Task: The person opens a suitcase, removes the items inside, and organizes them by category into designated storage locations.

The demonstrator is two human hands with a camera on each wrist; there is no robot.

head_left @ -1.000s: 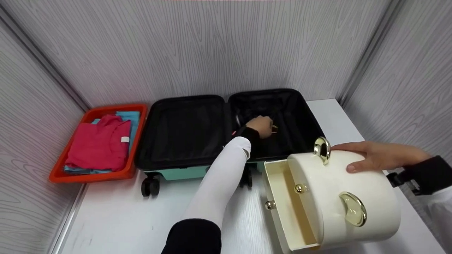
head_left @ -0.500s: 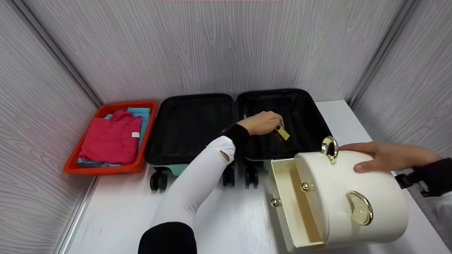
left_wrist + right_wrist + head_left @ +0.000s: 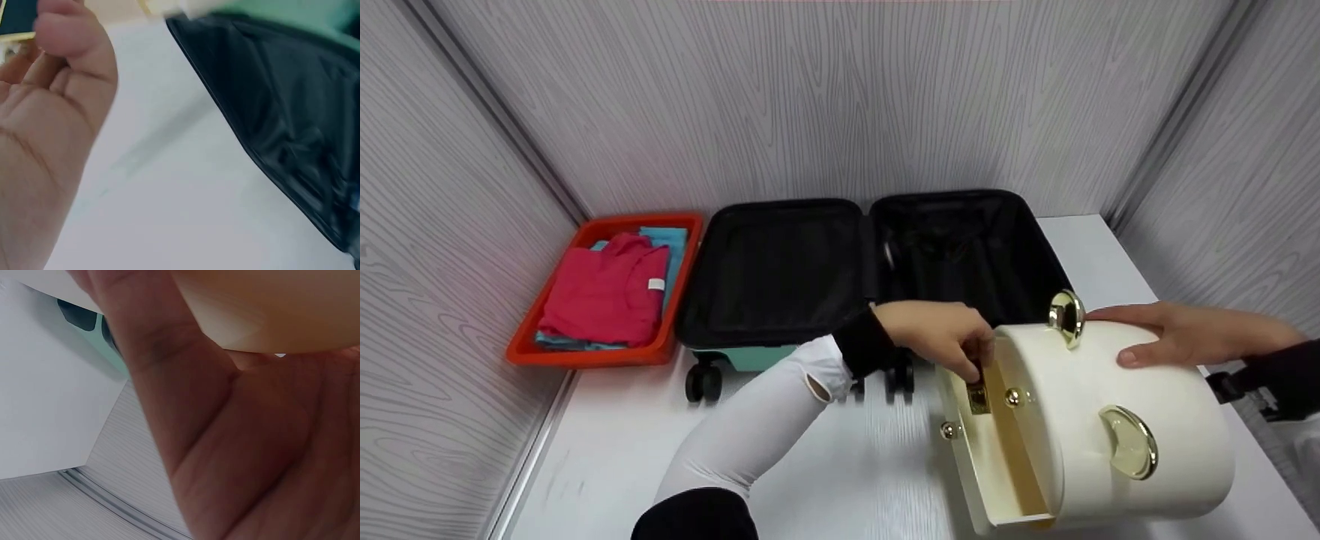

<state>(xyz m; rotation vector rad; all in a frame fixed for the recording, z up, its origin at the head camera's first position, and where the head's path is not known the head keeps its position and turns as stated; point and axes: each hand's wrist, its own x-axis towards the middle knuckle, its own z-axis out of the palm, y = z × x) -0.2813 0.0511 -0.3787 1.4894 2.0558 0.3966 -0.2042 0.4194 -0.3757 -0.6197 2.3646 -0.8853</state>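
My left hand (image 3: 945, 334) pinches a small gold rectangular piece (image 3: 978, 397) between thumb and fingers, over the pulled-out drawer (image 3: 986, 465) of a cream rounded storage box (image 3: 1155, 420). In the left wrist view, a dark flat face with a gold edge (image 3: 17, 17) shows at the fingertips; what kind of item it is I cannot tell. My right hand (image 3: 1177, 337) rests on top of the box with its fingers extended and thumb apart. The box has gold round knobs (image 3: 1015, 397) and shiny crescent-shaped gold handles (image 3: 1131, 442).
Behind the box lies an open suitcase with a black lining (image 3: 780, 270), mint shell (image 3: 757, 358) and black wheels (image 3: 703, 382). At the left stands an orange basket (image 3: 529, 341) holding a folded pink garment (image 3: 611, 292) and blue cloth (image 3: 671, 238). Grey wood-grain walls (image 3: 810, 97) surround the white table (image 3: 810, 450).
My left hand has come out of the suitcase's right half with the gold piece and moved down and right to the drawer. The right hand has stayed on the box.
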